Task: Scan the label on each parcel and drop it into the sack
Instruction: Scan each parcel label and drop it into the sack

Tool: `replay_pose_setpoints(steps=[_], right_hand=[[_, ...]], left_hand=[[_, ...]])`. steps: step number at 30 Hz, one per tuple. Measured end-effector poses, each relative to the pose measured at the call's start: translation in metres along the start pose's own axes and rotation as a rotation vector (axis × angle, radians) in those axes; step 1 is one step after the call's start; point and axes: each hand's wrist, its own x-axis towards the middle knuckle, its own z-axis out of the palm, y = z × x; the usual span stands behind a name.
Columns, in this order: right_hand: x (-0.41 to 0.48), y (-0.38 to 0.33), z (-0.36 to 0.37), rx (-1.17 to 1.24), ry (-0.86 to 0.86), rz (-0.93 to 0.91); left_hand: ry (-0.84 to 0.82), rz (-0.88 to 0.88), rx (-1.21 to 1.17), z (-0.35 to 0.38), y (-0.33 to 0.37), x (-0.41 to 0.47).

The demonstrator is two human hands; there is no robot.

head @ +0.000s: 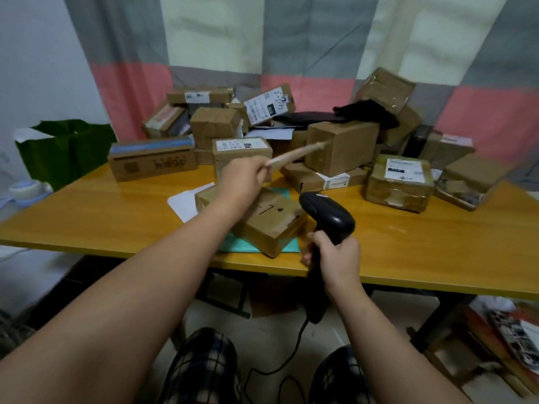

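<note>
My left hand is raised over the table, closed on a thin, flat brown parcel that is seen edge-on and blurred. My right hand grips a black corded barcode scanner by its handle, head tilted toward the table. Just below my left hand a brown box with handwriting lies on a teal sheet. A pile of several cardboard parcels fills the back of the wooden table. The green sack stands open past the table's left end.
A striped curtain hangs behind the pile. White paper lies beside the front box. A black item rests on top of the parcels. The scanner cable runs down between my knees. Printed sheets lie on the floor at right.
</note>
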Motion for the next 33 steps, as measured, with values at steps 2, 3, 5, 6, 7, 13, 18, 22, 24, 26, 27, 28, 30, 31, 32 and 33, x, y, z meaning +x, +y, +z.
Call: replay_pose_setpoints(steps=[2,3,5,6,7,13,18,22,24,26,27,28,30,31,32,33], right_hand=[[-0.002,-0.001,0.0,-0.008,-0.012,-0.006],[-0.004,-0.002,-0.001,-0.015,-0.014,-0.004],[-0.005,-0.003,-0.001,-0.044,-0.013,-0.002],[-0.006,-0.004,-0.003,-0.073,-0.02,-0.014],[-0.008,-0.006,-0.004,-0.109,-0.034,-0.038],[-0.043,-0.024,0.001,-0.033,-0.065,-0.136],[-0.053,-0.052,0.02,0.116,-0.197,-0.095],[-0.054,-0.068,0.025,0.081,-0.216,-0.119],[-0.054,-0.071,0.024,0.059,-0.186,-0.14],[-0.056,-0.073,0.023,0.104,-0.15,-0.143],[-0.057,-0.073,0.023,0.139,-0.137,-0.138],[-0.058,-0.072,0.023,0.165,-0.13,-0.136],[-0.058,-0.071,0.024,0.156,-0.147,-0.135],[-0.058,-0.07,0.024,0.125,-0.171,-0.141],[-0.057,-0.07,0.024,0.078,-0.193,-0.155],[-0.056,-0.068,0.023,0.024,-0.205,-0.178]], left_hand=[[0.22,-0.087,-0.266,-0.014,-0.005,-0.007],[0.296,-0.145,-0.41,-0.021,-0.007,-0.012],[0.363,-0.279,-0.716,-0.034,-0.008,-0.025],[0.363,-0.336,-0.823,-0.039,-0.007,-0.034],[0.36,-0.377,-0.876,-0.044,-0.006,-0.043],[0.319,-0.589,-1.077,-0.061,-0.009,-0.107],[0.198,-0.681,-1.183,-0.061,-0.013,-0.137],[0.142,-0.636,-1.197,-0.069,-0.014,-0.139],[0.171,-0.64,-1.185,-0.076,-0.013,-0.134],[0.178,-0.685,-1.243,-0.082,-0.01,-0.13],[0.14,-0.708,-1.275,-0.083,-0.007,-0.129],[0.073,-0.719,-1.291,-0.084,-0.001,-0.129],[-0.043,-0.7,-1.239,-0.08,0.009,-0.129],[-0.03,-0.676,-1.173,-0.08,0.011,-0.128],[0.034,-0.644,-1.097,-0.082,0.012,-0.126],[0.11,-0.615,-1.03,-0.086,0.01,-0.122]])
